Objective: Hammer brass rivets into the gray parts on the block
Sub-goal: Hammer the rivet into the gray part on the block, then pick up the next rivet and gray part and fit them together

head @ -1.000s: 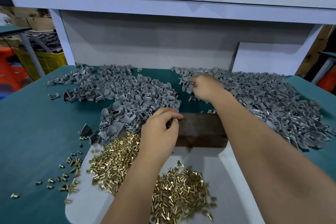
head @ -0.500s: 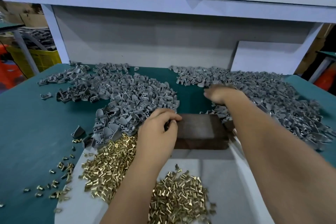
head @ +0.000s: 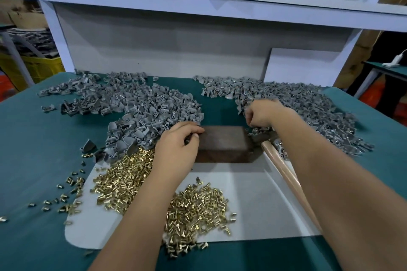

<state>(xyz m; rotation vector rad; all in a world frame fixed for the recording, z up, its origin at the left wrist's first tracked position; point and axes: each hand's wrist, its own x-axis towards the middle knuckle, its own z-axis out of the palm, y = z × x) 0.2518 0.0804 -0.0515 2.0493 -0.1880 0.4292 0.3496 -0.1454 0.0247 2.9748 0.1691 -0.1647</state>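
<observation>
A dark wooden block [head: 222, 141] sits mid-table. My left hand [head: 176, 152] rests at its left edge, thumb and forefinger curled and pinching something small and dark that I cannot identify. My right hand [head: 262, 114] is just past the block's far right corner, its fingers curled down on a gray part at the edge of the right gray pile [head: 308, 105]. A second gray pile [head: 141, 112] lies to the left. Brass rivets lie in two heaps, one by my left wrist [head: 123, 176] and one nearer me [head: 198, 211]. A hammer with a wooden handle [head: 284, 174] lies right of the block.
A white sheet [head: 248, 185] under the rivets covers part of the green table [head: 33, 149]. Loose rivets [head: 70, 182] are scattered to the left. A white shelf [head: 198, 4] overhangs the back, with a grey panel behind the piles. A yellow crate [head: 41, 68] stands off the table, far left.
My right hand has drawn back from the far part of the right pile to its near edge by the block's corner. My left hand has stayed at the block's left edge.
</observation>
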